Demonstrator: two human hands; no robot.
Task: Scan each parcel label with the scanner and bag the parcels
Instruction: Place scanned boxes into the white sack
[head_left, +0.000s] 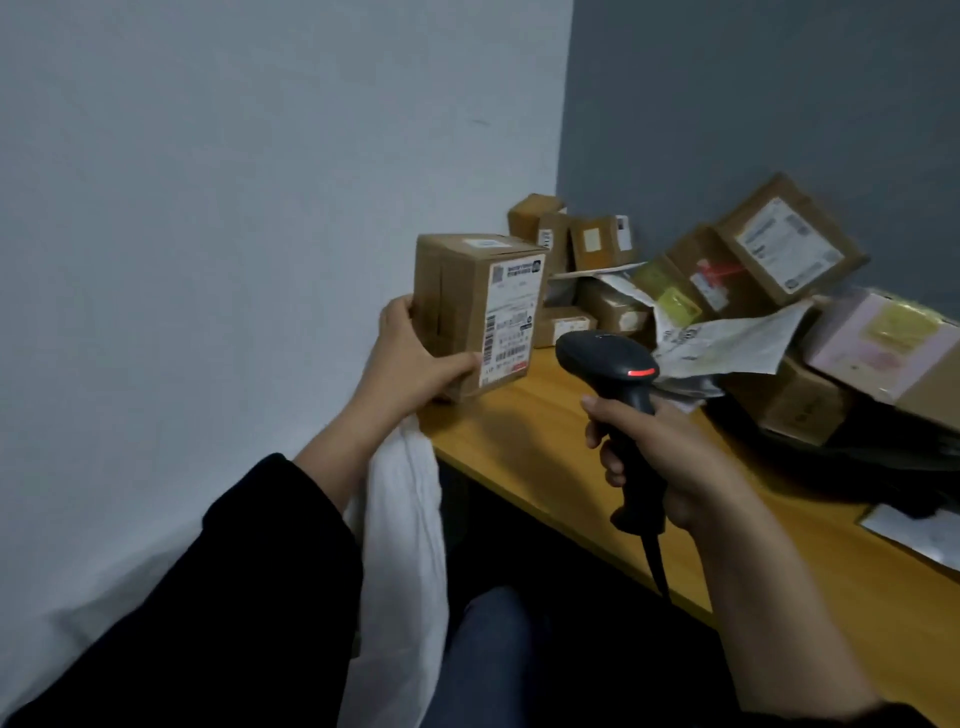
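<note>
a person's left hand (410, 358) grips a small cardboard parcel (457, 312) upright at the corner of a wooden desk (545, 447). the thumb is hooked across the lower front edge just beside the white label (511, 317), and the fingers reach round the far side. whether the box touches the wood cannot be told. the right hand (670, 462) is closed round the handle of a black scanner (613, 364). a red light glows on the scanner's head, which sits just right of the label. a white bag (410, 519) hangs beneath the left wrist; how it is held cannot be made out. more parcels (753, 280) lie heaped against the grey wall. the box looks stiff and light enough for one hand. its cardboard faces are probably smooth, so a hold across two opposite sides, clear of the barcodes, seems safest for scanning and bagging.
</note>
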